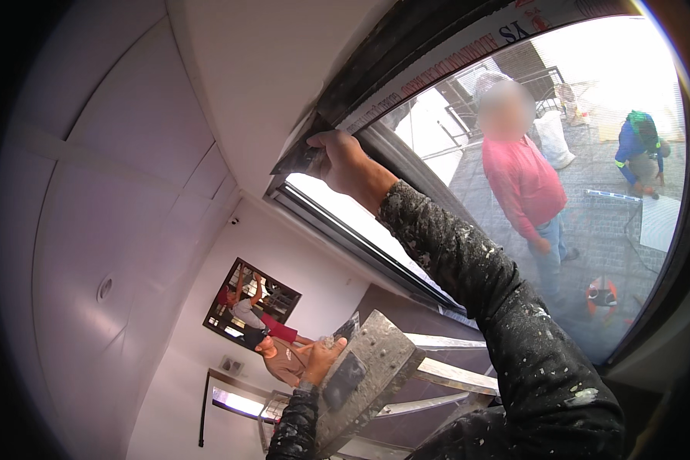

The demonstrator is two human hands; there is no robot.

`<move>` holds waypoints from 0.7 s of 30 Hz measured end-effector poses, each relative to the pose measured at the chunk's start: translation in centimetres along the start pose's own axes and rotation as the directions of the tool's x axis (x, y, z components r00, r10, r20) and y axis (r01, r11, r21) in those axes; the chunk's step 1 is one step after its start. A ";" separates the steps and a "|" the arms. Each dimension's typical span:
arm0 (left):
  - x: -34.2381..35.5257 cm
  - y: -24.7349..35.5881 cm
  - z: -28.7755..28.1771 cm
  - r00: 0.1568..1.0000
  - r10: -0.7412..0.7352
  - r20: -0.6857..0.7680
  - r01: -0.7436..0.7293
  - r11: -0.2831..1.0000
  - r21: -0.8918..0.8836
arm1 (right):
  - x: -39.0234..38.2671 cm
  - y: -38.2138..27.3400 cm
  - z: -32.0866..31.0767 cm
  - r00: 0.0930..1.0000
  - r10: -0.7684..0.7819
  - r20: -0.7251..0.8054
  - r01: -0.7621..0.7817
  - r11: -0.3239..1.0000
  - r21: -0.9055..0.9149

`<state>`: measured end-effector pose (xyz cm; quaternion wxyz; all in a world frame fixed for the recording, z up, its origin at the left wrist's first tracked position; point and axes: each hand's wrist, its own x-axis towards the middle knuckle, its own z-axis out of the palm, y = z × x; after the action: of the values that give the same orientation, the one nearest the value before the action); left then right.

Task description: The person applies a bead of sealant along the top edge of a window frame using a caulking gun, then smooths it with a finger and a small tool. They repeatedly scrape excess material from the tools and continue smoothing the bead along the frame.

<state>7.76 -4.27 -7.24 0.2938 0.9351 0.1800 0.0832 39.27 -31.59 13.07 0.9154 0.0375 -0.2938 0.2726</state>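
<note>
Gripping the dark flat blade [299,159] in the right hand [353,165], out past the fingertips at the corner of the window frame [418,165], long edge slanting along the pale wall [245,107]. Much farther off, the left hand [323,363], curled over the spattered stand [372,364]; can't tell how firmly. Outside, a white sack [553,142], contents hidden.
</note>
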 end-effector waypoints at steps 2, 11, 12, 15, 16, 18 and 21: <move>0.8 -1.9 -0.1 0.999 0.001 -0.046 0.002 0.997 0.080 | -0.3 -0.9 0.8 0.999 -0.010 0.035 0.010 1.000 0.002; 0.8 -1.4 -0.2 1.000 0.021 -0.007 -0.020 0.997 0.069 | -9.7 -7.2 6.2 0.986 -0.156 0.056 0.161 0.982 -0.095; 0.5 -0.6 0.1 0.995 0.086 -0.056 -0.082 0.995 0.063 | -10.8 -8.0 7.0 0.982 -0.181 0.054 0.186 0.973 -0.134; 0.1 0.8 0.6 0.988 0.138 -0.069 -0.139 0.990 -0.004 | -14.2 -10.2 8.3 0.965 -0.252 0.067 0.261 0.944 -0.202; 0.2 0.9 0.6 0.987 0.154 -0.053 -0.157 0.987 -0.044 | -15.3 -11.0 8.3 0.953 -0.264 0.150 0.291 0.936 -0.198; 0.5 0.5 0.5 0.990 0.137 -0.044 -0.134 0.989 0.064 | -17.4 -11.9 7.8 0.914 -0.315 0.257 0.371 0.905 -0.209; 1.0 -0.7 -0.1 0.999 0.033 -0.038 -0.026 0.983 0.183 | -19.5 -11.1 6.6 0.788 -0.594 0.162 0.522 0.505 -0.687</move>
<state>8.48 -3.32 -7.54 0.2017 0.9587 0.1791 0.0899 28.36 -51.84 8.62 0.9088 -0.2328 -0.3026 -0.1681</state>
